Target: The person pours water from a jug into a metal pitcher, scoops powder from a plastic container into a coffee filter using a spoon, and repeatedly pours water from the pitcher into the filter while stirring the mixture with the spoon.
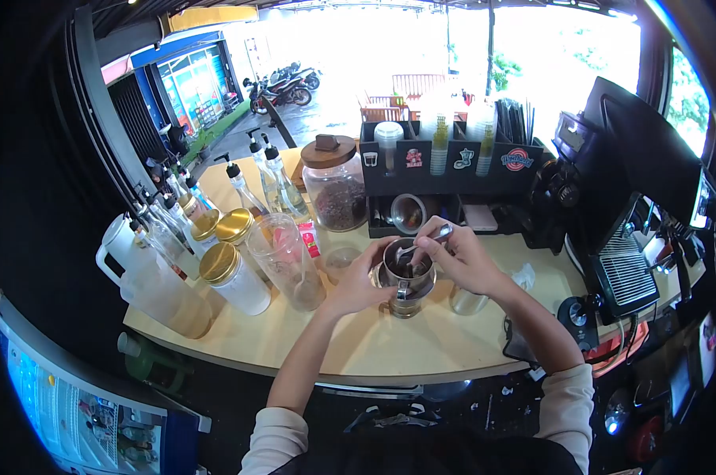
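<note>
In the head view, a metal cup (406,273) with a small handle stands at the front middle of the counter, its inside dark. My left hand (358,282) is wrapped round the cup's left side, steadying it. A spoon (442,232) is pinched in the fingers of my right hand (463,260), and its lower end dips into the cup. What lies in the cup is too dark to make out. Close to my right wrist stands a small clear glass (467,302), partly hidden by my hand.
Left on the counter (334,348) are a tall clear plastic pitcher (288,265), gold-lidded jars (235,281), pump bottles (247,186) and a cloudy jug (164,293). Behind stand a wooden-lidded jar (336,190) and a black cup organizer (445,178). An espresso machine (623,269) occupies the right.
</note>
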